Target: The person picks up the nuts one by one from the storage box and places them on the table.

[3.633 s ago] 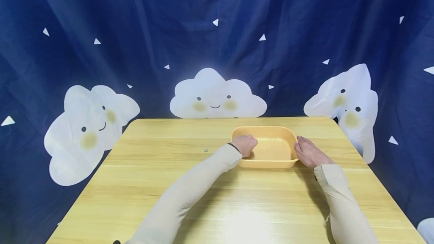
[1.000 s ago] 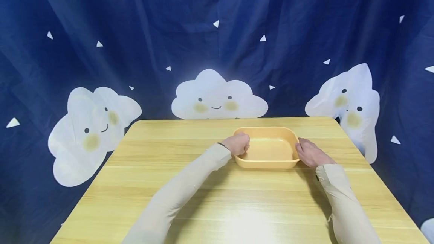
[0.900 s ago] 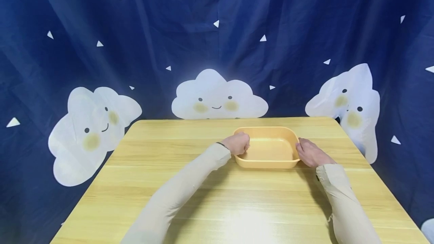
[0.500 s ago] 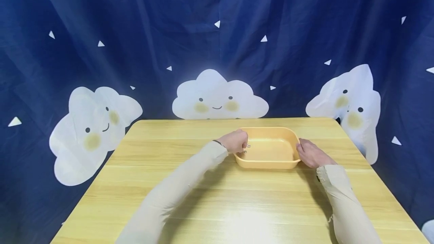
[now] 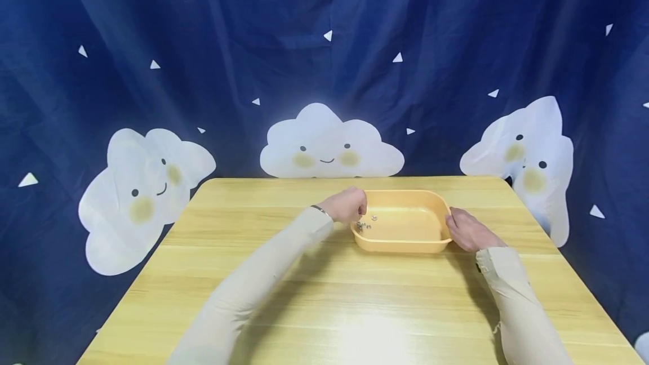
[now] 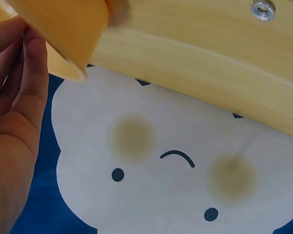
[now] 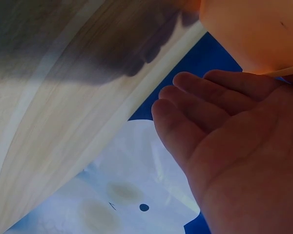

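A pale orange plastic basin (image 5: 405, 245) stands on the wooden table. Several small shiny metal pieces (image 5: 360, 226) lie inside its left end. My left hand (image 5: 346, 205) is over the left rim, fingers curled downward just above these pieces. In the left wrist view the basin wall hides its fingertips, so whether they hold anything does not show. At the right end, my right hand (image 5: 472, 231) grips the rim. The right wrist view has its fingers (image 7: 205, 105) stretched along the outside, while the thumb is mostly hidden beyond the rim.
One metal nut (image 6: 262, 9) lies on the table in the left wrist view. The table's far edge (image 5: 284, 179) runs close behind the basin. A dark blue curtain (image 5: 324, 72) with white clouds hangs beyond it.
My left hand has drawn back left and slightly up from inside the basin, and metal pieces have come into sight below it. The right hand has shifted from lying along the basin's side to gripping its rim.
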The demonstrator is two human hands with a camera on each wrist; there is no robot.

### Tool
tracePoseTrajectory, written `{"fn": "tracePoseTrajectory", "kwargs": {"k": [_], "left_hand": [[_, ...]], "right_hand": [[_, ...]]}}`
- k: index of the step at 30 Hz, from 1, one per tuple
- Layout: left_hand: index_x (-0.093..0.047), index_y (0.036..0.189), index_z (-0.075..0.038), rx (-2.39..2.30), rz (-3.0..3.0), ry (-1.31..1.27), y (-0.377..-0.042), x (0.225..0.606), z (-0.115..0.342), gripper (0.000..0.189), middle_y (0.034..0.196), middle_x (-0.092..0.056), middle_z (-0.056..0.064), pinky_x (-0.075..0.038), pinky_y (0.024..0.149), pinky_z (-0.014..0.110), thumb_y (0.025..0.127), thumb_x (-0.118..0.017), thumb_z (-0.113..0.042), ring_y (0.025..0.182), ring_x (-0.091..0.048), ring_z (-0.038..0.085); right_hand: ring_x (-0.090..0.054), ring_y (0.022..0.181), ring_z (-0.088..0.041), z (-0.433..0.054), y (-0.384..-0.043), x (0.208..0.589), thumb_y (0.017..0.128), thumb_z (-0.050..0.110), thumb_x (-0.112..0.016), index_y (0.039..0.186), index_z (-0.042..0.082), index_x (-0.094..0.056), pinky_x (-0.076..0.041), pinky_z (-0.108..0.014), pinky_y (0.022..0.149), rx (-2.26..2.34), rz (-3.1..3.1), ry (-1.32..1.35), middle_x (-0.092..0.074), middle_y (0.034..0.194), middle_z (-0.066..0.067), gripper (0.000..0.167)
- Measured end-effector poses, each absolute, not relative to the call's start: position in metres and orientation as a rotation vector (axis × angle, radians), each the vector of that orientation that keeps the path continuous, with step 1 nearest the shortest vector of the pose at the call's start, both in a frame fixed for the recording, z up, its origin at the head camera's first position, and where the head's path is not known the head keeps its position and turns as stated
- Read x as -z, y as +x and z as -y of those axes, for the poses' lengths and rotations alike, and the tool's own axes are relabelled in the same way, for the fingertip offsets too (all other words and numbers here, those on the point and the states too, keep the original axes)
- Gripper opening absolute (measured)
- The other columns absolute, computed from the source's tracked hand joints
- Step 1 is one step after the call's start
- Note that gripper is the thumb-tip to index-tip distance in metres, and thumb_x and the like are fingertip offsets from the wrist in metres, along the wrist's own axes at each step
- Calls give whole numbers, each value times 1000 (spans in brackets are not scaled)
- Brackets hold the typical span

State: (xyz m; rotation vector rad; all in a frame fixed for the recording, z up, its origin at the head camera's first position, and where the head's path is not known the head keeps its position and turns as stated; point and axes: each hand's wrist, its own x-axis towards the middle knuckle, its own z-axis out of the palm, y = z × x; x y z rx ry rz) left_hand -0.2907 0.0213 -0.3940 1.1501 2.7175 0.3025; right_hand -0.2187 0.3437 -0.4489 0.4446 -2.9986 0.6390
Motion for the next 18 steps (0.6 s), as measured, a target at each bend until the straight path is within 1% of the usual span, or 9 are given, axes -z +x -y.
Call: {"fn": "tracePoseTrajectory", "kwargs": {"k": [3,5,7,8,12,15,18], "left_hand": [[-79,85,1,-316,-2725,1180,-293,392,-16,19,102,-80,10,-61,91,28,82,-66,14,99,-73,22],[-80,90,0,-330,-2728,1187,-294,391,-12,20,103,-80,11,-61,92,29,83,-66,13,102,-74,24],[-79,98,2,-362,-2724,1180,-296,390,-7,22,106,-79,13,-61,95,32,84,-66,12,106,-74,27],[-79,99,2,-373,-2723,1176,-296,389,-5,22,107,-79,14,-61,95,32,84,-66,11,107,-73,27],[-79,100,3,-429,-2725,1167,-298,387,6,18,107,-78,15,-61,96,33,86,-69,8,105,-74,28],[-80,98,2,-458,-2731,1161,-299,385,14,17,105,-79,15,-61,94,32,85,-70,8,101,-74,27],[-79,100,2,-478,-2739,1113,-300,384,22,18,106,-79,16,-62,93,32,85,-70,7,101,-75,27]], "right_hand": [[-50,126,-62,-344,-218,449,108,11,-31,129,-26,-47,-41,-67,111,-604,3013,441,-54,129,-48,45],[-45,131,-64,-343,-218,449,108,11,-30,134,-30,-40,-37,-67,114,-563,3028,441,-46,137,-51,50],[-39,136,-65,-343,-218,449,108,12,-29,136,-31,-37,-33,-67,118,-546,3041,436,-41,141,-52,52],[-36,138,-65,-342,-218,449,108,12,-29,137,-32,-35,-31,-67,119,-541,3049,428,-37,144,-53,53],[-28,142,-66,-341,-218,449,108,12,-28,139,-33,-30,-24,-67,122,-497,3061,417,-30,148,-54,55],[-28,142,-66,-341,-218,449,108,12,-29,139,-33,-30,-25,-67,122,-454,3048,417,-29,148,-53,55],[-28,142,-66,-342,-218,449,107,12,-31,140,-32,-31,-25,-68,121,-444,3025,414,-29,149,-52,54]]}}
